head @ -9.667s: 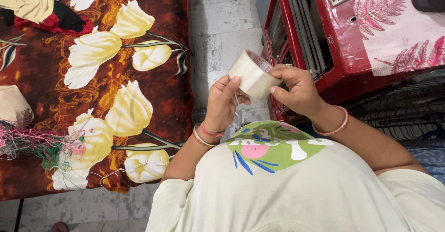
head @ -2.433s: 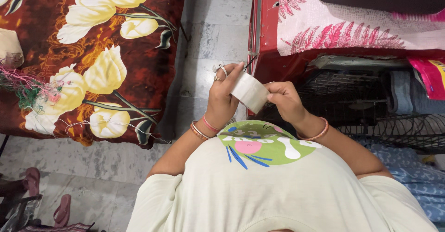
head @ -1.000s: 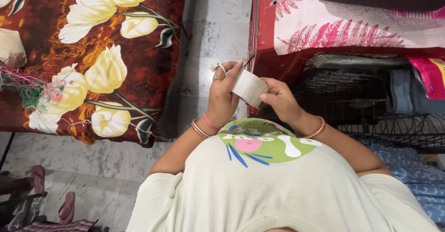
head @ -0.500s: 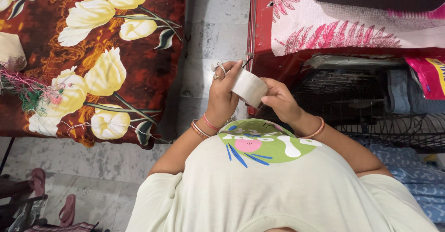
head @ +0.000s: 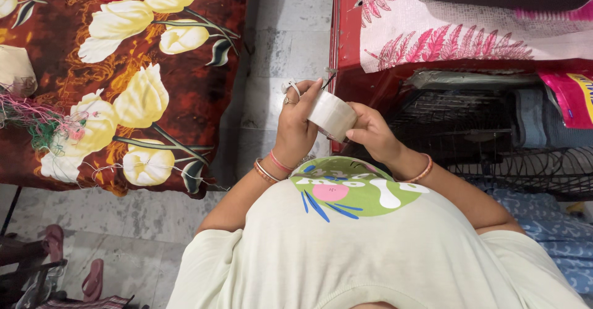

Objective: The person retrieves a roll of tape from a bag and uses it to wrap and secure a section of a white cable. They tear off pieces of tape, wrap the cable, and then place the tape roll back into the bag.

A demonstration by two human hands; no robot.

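Holding a roll of clear tape [head: 332,115] between both hands, the person stands over a grey tiled floor [head: 281,43]; the left hand [head: 296,130] grips the roll's left side, fingers wrapped upward along its edge, rings showing on two raised fingers [head: 290,93]; the right hand [head: 370,133] clasps it from the right, thumb pressed on the outer face; the roll sits tilted, just in front of the pale shirt [head: 370,247] with its green, pink and blue print. Bangles [head: 269,168] circle the left wrist, and a thin bracelet [head: 423,172] the right. Left of the hands, well apart, lies a dark red cloth with large cream flowers [head: 142,86], a tangle of pink and green threads [head: 43,120] at its far left edge. Beyond and right of the hands stands a red frame [head: 346,49] covered by a white cloth with pink fern leaves [head: 451,37]; beneath it, near the right hand, a black wire grille [head: 469,136]. Sandals [head: 92,278] lie low on the left.
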